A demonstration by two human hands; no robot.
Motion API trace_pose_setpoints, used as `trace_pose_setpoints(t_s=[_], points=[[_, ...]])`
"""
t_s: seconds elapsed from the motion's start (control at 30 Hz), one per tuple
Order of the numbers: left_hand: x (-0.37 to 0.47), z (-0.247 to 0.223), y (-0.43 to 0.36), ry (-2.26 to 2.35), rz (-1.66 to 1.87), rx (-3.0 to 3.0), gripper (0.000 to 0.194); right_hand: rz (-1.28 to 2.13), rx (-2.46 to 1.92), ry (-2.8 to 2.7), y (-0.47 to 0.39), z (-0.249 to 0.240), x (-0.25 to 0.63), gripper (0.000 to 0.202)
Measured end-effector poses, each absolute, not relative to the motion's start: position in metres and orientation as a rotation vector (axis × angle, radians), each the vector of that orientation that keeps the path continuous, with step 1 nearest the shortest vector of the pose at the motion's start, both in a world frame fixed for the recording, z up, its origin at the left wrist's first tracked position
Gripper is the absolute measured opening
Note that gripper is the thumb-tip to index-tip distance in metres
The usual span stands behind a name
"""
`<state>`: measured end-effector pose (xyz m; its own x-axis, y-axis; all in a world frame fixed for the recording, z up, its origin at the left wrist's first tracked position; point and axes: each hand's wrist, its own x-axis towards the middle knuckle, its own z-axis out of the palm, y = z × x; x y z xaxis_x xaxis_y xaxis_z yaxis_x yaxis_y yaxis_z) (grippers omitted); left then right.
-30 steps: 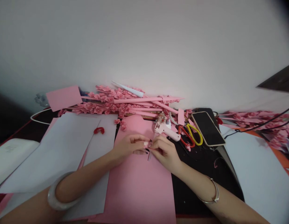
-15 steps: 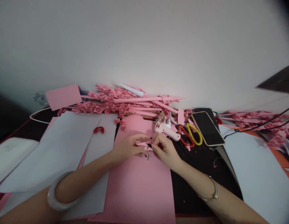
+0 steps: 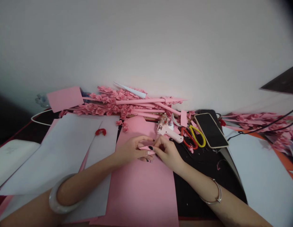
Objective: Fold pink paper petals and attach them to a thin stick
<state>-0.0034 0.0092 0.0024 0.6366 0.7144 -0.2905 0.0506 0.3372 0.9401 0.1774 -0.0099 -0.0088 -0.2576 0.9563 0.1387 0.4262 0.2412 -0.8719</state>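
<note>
A small folded piece of pink paper (image 3: 144, 148) is held between my two hands, over a large pink sheet (image 3: 141, 192). My left hand (image 3: 131, 150) grips its left part between thumb and fingers. At its right end my right hand (image 3: 167, 153) pinches the paper with thumb and forefinger. The fingers partly cover the piece, so its full shape is hidden. Just beyond my right hand lies a pale pink glue gun (image 3: 171, 133). Scissors with red and yellow handles (image 3: 197, 136) rest to the right of it.
Pink paper flower stems (image 3: 108, 107) are heaped along the wall. White sheets (image 3: 56, 151) cover the left side, with a red fuzzy piece (image 3: 100, 131) on them. A phone (image 3: 211, 130) lies at the right, near more white paper (image 3: 262, 170) and black cables (image 3: 255, 130). A white box-like object (image 3: 15, 159) sits far left.
My right thumb has shifted slightly on the pink paper, and the piece now looks flatter between my fingers. Both hands stay in nearly the same place.
</note>
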Motion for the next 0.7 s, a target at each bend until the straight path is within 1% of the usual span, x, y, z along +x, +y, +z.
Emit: trace_pose_setpoints(t_s=[0.23,0.47,0.7], points=[[-0.0040,0.0034,0.0098,0.782,0.495,1.168,0.042,0.976,-1.275,-1.821,-0.0112,-0.0075,0.1773,0.014],[-0.0046,0.0011,0.0098,0.760,0.507,1.132,0.043,1.094,-1.281,-1.757,-0.0113,-0.0086,0.1766,0.016],[-0.0051,0.0039,0.0098,0.780,0.501,1.105,0.038,1.047,-1.247,-1.774,-0.0105,-0.0112,0.1773,0.017]])
